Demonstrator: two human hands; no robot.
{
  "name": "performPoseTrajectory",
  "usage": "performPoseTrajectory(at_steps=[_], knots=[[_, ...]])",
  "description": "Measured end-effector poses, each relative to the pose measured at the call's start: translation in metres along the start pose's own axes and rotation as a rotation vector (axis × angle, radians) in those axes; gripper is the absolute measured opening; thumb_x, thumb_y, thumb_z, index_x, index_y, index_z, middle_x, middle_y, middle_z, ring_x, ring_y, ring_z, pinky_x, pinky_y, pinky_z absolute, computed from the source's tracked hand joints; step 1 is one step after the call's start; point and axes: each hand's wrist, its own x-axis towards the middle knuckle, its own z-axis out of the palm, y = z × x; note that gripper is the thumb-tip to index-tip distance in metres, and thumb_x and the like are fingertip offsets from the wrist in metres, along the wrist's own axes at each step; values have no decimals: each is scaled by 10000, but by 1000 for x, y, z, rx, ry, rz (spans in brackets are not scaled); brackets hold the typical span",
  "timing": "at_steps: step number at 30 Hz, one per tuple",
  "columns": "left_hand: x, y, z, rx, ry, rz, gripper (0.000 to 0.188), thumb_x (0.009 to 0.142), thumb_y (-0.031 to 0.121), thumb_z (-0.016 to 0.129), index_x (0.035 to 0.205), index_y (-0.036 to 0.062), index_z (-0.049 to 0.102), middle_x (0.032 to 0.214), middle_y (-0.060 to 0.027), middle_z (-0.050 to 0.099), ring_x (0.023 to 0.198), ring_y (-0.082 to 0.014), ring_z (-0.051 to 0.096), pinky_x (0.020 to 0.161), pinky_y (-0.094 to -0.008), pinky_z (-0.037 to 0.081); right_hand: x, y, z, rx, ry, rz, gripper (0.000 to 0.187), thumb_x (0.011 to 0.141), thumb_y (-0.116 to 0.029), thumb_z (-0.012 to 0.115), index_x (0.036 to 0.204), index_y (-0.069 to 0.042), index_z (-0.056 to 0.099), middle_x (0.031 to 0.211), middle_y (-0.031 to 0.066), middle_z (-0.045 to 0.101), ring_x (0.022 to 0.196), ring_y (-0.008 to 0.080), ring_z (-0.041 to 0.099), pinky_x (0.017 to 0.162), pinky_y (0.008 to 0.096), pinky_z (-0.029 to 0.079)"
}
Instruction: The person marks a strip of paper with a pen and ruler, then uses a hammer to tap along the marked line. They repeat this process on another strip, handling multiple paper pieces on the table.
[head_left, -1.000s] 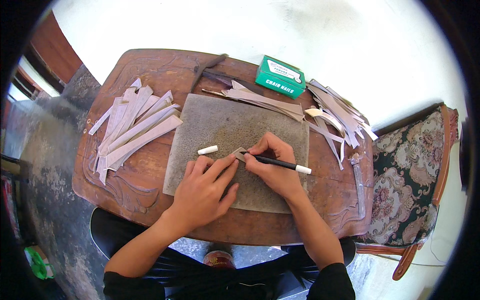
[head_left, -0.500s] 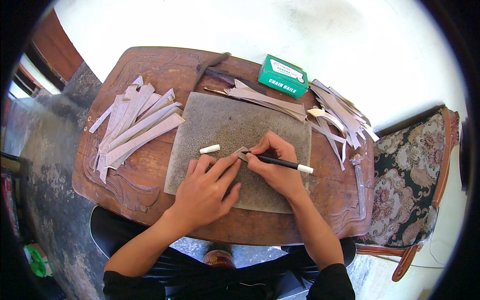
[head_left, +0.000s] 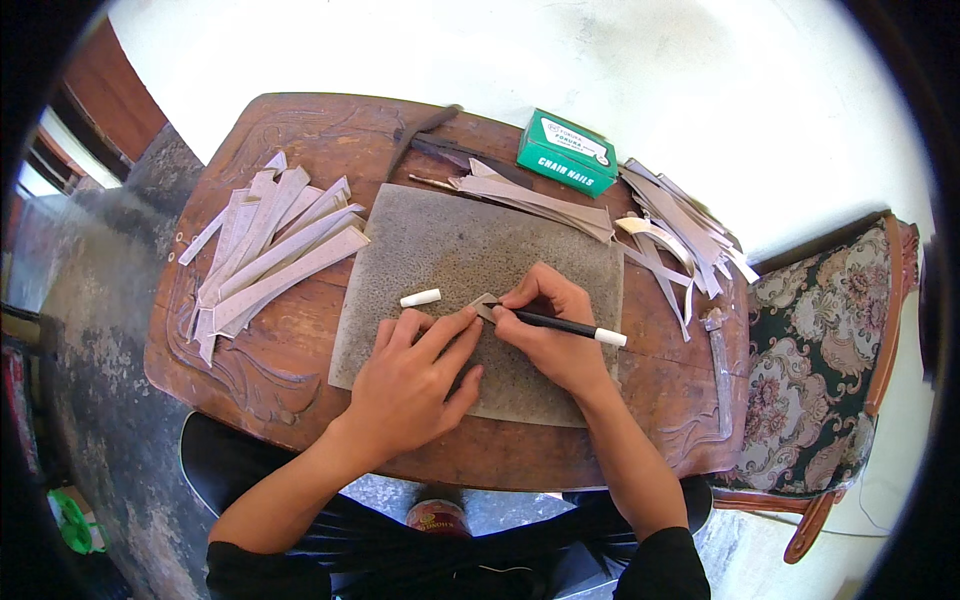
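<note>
Pen [head_left: 560, 323], black with a white end, sits in the right hand [head_left: 553, 335], its tip down on a small pale strip [head_left: 485, 306] in the middle of the grey mat [head_left: 440, 245]. Right hand's grip is closed around the pen's barrel, fingers curled tight, white end pointing off to the right. Left hand [head_left: 412, 378] lies flat on the mat, fingers spread and pressed forward, fingertips touching the near end of that small strip; its grip is open and holds nothing, just pinning the piece down. Just left of the strip, a short white stick [head_left: 420, 297], chalk by the look of it, lies on the mat, clear of both hands.

Out from there: the mat rests on a carved wooden desk [head_left: 250, 380]. On the desk's left, a fan of long pale strips [head_left: 270, 250] overlaps, partly touching the mat's left edge. Along the mat's far edge more strips [head_left: 540, 200] lie stacked, and another loose heap [head_left: 680, 230] spreads to the right.

Containers now: a green box [head_left: 567, 152] stands at the desk's far side, lid shut, contents not visible. A dark-handled tool [head_left: 440, 140] lies just left of it. At the right, beside the desk, an upholstered chair [head_left: 830, 360] with a floral pattern.
</note>
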Motion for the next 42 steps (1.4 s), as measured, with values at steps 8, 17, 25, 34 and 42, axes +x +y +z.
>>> performPoseTrajectory(at_steps=[8,17,25,34,42], knots=[[0,0,0,1,6,6,482,859,200,737,1299,12,674,1338,-63,627,1036,-273,560,900,-418,443,0,2,0,-35,9,-32,193,748,-57,767,774,3,585,737,71,579,652,144,563,595,298,446],[2,1,-1,2,-3,-5,500,863,208,731,1323,28,658,1342,-61,624,1054,-280,555,902,-426,441,0,4,0,-36,-3,-31,186,759,-55,767,783,-7,589,741,53,589,662,121,560,597,287,445],[3,3,-2,26,-53,-30,497,872,227,716,1335,60,651,1339,-62,598,1077,-295,540,910,-433,434,-9,-5,-6,225,60,75,176,818,-35,773,873,-22,606,835,37,675,791,72,630,681,248,513],[3,4,-2,28,-39,-15,487,874,221,708,1327,49,655,1334,-68,597,1062,-298,541,909,-430,434,-8,1,-7,35,27,39,184,753,-49,788,793,-7,614,791,70,654,704,118,612,629,278,487],[3,4,-2,15,-31,-13,485,874,214,708,1325,43,658,1331,-72,599,1048,-297,540,908,-428,433,-7,0,-6,4,25,33,205,744,-69,786,774,2,596,764,79,626,676,136,598,613,291,471]])
